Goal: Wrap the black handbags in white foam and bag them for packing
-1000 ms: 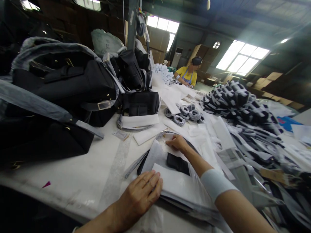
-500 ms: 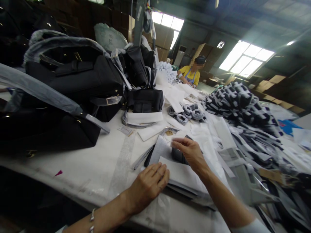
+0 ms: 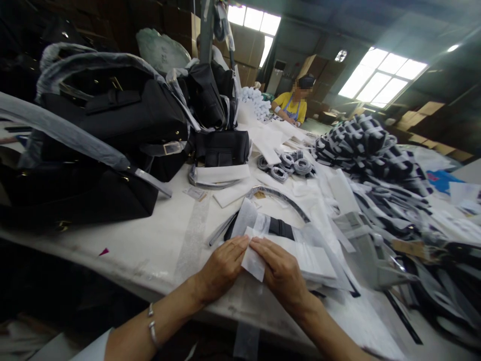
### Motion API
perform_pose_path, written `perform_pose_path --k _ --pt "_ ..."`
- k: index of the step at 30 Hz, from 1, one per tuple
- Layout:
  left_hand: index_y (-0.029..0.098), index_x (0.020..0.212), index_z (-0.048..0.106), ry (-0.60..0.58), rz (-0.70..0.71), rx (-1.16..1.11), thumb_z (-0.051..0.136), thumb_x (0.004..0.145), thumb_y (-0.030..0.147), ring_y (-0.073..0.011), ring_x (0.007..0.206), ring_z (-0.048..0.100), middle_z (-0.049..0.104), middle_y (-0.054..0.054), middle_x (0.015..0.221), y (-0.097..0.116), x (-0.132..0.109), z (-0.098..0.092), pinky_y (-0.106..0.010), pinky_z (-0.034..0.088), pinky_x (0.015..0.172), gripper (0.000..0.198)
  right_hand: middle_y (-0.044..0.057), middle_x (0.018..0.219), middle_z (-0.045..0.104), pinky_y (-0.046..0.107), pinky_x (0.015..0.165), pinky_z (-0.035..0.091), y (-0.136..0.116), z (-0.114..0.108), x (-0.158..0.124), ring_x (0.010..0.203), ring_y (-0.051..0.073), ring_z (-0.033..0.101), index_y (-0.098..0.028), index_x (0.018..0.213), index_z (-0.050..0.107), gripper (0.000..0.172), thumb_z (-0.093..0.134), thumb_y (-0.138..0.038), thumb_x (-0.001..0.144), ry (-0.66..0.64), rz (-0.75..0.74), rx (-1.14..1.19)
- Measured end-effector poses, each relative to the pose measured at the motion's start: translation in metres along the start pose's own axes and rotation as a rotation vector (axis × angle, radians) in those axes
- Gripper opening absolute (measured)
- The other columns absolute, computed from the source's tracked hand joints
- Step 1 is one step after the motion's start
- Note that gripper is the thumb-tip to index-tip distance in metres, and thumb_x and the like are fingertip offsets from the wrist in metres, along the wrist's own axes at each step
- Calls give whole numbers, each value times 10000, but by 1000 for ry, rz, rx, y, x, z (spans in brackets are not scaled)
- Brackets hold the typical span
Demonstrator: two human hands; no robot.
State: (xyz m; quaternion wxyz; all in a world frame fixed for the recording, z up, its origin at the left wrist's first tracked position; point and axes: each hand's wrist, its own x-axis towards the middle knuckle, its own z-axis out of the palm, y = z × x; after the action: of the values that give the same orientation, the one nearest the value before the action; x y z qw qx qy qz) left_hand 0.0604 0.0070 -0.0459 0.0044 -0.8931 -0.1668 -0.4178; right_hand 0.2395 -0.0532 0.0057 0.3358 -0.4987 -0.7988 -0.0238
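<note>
Hands met at the near edge of the surface (image 3: 150,240). The left hand (image 3: 221,268) and right hand (image 3: 280,273) lay fingertip to fingertip, fingers closed rather than spread. Between them they nipped the near-left corner of a thin white sheet (image 3: 252,260), which was turned up over the right fingers.

The sheet belonged to a flat stack of white sheets (image 3: 311,258) running off toward 3 o'clock. A black strap piece (image 3: 281,228) lay half wrapped in white just past the stack, at 12 o'clock. By the look of it, the step in hand was parting or folding one corner of the top sheet. Handling it further would call for a light pinch on that one layer alone, since the sheets lay close and looked flimsy.

A bracelet (image 3: 152,326) sat on the left wrist. Farther out:

- **12 o'clock:** a curved strap (image 3: 281,198) arched over the work, with grey rolled straps (image 3: 289,163) beyond it.
- **10 o'clock:** black bags (image 3: 124,125) with paper-wrapped handles crowded the surface.
- **11 o'clock:** a small black bag (image 3: 221,148) stood upright.
- **2 o'clock:** a heap of black-and-white straps (image 3: 368,150) rose well apart from the hands.
- **Far end, about 12 o'clock:** a person in a yellow top (image 3: 291,103) bent over other work.
</note>
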Motion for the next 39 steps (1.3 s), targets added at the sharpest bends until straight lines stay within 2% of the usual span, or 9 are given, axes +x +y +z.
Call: perform_pose_path --k 7,11,14,18,22,27,30,34,39 --pt "99 1342 445 24 -197 -190 456 965 120 -209 1156 639 658 -150 1214 -2 -6 4 -361 568 978 378 101 1170 722 426 1015 546 0 -1 -8 1152 218 647 -162 1283 610 452 439 4 899 23 -194 -83" --pt "147 1376 452 -26 -131 -205 428 980 74 -188 1247 584 629 -120 1305 -3 -4 3 -355 522 1040 403 111 1095 719 422 943 579 -3 -3 -6 1075 230 644 -166 1234 649 426 439 -7 900 9 -186 -62" --pt "156 1304 530 -14 -131 -199 428 990 89 -185 1247 587 628 -116 1321 -4 0 -1 -340 530 1024 337 106 1028 707 411 879 596 -6 -10 -4 995 229 639 -177 1247 643 413 458 -46 902 -97 -134 -5" --pt "153 1228 588 1 -150 -241 430 995 122 -185 1179 637 674 -113 1251 -4 3 -3 -338 556 982 284 132 1262 657 457 1031 518 -4 -29 -6 1200 256 589 -163 1394 524 506 546 -145 888 -295 -121 110" --pt "158 1198 607 12 -148 -260 468 977 114 -190 1174 641 702 -98 1197 -4 3 -3 -351 556 980 264 92 1264 684 410 1028 514 0 -40 -6 1189 235 630 -203 1325 602 385 484 -231 960 -321 129 223" --pt "128 1239 580 16 -130 -246 481 966 108 -192 1169 642 701 -111 1193 -4 2 -2 -355 557 984 291 25 765 767 310 699 594 -2 -33 9 707 204 732 -204 1170 696 334 562 -381 920 -189 597 335" --pt "139 1219 580 40 -115 -237 458 978 101 -185 1166 644 708 -99 1172 -4 0 0 -354 554 985 273 42 773 763 337 745 580 -4 -36 19 751 224 735 -202 1149 707 417 510 -505 939 -216 627 403" --pt "158 1207 572 41 -108 -250 480 977 96 -175 1176 634 708 -73 1154 -4 -3 4 -345 540 1002 256 82 742 746 387 829 556 -5 -40 27 847 261 734 -185 888 736 576 389 -641 945 -248 646 565" --pt "141 1172 584 74 -112 -264 435 974 70 -167 1130 661 716 -86 1139 -4 0 1 -339 552 985 258 3 684 699 269 623 495 -7 -32 26 657 177 664 -202 774 652 211 669 -405 830 -251 692 373"
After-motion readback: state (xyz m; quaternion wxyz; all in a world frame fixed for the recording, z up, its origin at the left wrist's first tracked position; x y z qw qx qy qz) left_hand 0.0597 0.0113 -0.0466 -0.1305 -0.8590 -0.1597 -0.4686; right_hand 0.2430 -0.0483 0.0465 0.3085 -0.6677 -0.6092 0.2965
